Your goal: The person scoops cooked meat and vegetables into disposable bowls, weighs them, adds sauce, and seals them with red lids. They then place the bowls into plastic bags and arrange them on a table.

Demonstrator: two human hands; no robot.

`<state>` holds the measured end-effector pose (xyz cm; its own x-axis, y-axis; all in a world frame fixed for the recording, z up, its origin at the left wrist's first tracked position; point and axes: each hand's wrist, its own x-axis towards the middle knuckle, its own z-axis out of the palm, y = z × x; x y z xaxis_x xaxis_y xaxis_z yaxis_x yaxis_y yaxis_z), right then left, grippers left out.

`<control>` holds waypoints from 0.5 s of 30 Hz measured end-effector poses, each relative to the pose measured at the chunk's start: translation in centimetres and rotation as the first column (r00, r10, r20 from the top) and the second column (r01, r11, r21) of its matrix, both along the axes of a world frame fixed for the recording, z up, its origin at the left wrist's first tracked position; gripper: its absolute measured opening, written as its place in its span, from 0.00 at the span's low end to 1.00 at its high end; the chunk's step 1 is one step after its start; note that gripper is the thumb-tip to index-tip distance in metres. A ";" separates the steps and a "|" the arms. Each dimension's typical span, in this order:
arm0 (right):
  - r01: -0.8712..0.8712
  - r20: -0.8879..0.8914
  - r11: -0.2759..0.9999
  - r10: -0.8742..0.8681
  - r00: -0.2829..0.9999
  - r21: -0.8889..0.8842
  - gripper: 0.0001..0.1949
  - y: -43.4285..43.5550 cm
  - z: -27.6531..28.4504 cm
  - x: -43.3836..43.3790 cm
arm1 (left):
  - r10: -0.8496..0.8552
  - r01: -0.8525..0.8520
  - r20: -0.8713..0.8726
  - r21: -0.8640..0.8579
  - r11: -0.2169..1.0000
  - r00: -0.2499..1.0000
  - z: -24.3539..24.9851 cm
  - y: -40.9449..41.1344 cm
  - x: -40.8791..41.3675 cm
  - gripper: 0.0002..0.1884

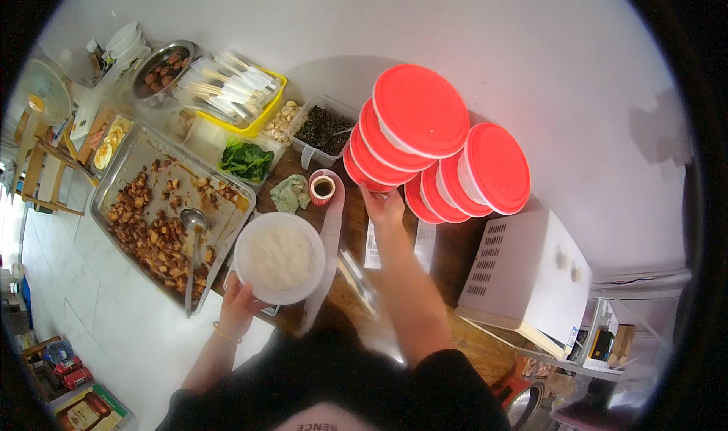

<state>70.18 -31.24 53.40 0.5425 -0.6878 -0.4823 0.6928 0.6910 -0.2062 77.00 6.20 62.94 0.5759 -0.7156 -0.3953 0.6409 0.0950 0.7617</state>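
Note:
My left hand [239, 303] holds a round white plastic bowl of cooked rice [281, 254] by its near left rim, above the table edge. My right hand [384, 206] reaches to the foot of a tall stack of round containers with red lids [421, 109]; its fingers touch the lowest one, partly hidden, and whether they grip it I cannot tell. A second red-lidded stack [497, 166] stands to its right. Left of the bowl, a large metal tray [230, 243] holds diced brown food, with a metal ladle [194, 220] lying in it.
Beyond the tray stand leafy greens [246, 159], a tub of dark seasoning [324, 129], a yellow basket of wrapped chopsticks [250, 129] and a metal bowl of brown food [165, 72]. A crumpled green cloth [290, 193] and a paper roll [322, 187] lie near the rice. A white appliance [523, 277] stands right.

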 end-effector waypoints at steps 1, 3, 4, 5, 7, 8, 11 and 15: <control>-0.013 -0.023 0.999 0.013 1.000 -0.033 0.21 -0.4 0.1 0.0 | -0.024 0.024 -0.025 0.000 1.000 0.999 0.0 0.0 -0.2 0.21; -0.039 -0.072 0.995 0.033 0.997 -0.095 0.21 -1.0 0.1 -0.1 | -0.074 0.074 -0.077 -0.003 0.997 0.994 -0.1 0.1 -0.6 0.20; -0.040 -0.060 0.997 0.036 0.998 -0.071 0.21 -1.1 0.0 -0.2 | -0.097 0.098 -0.068 0.018 0.995 0.993 -0.3 -0.1 -0.9 0.20; -0.108 -0.118 0.987 0.093 0.989 -0.122 0.21 -0.9 -0.1 -1.1 | -0.109 0.111 -0.083 0.020 0.994 0.991 -0.7 -0.1 -1.4 0.20; -0.254 -0.230 0.944 0.205 0.951 -0.209 0.20 0.4 0.6 -2.9 | -0.126 0.129 -0.101 0.024 0.991 0.987 -1.5 0.0 -2.1 0.19; -0.196 -0.277 0.973 0.157 0.948 -0.121 0.19 1.2 0.7 -4.4 | -0.146 0.150 -0.099 0.025 0.988 0.984 -1.8 0.0 -2.5 0.19; -0.303 -0.615 0.864 -0.010 0.788 -0.402 0.20 5.4 1.7 -9.6 | -0.271 0.276 -0.071 0.088 0.957 0.960 -2.8 -0.8 -3.4 0.18; -0.300 -0.667 0.803 -0.154 0.729 -0.515 0.19 7.6 0.0 -15.0 | -0.362 0.375 -0.233 0.014 0.927 0.903 -2.9 -2.7 -5.2 0.20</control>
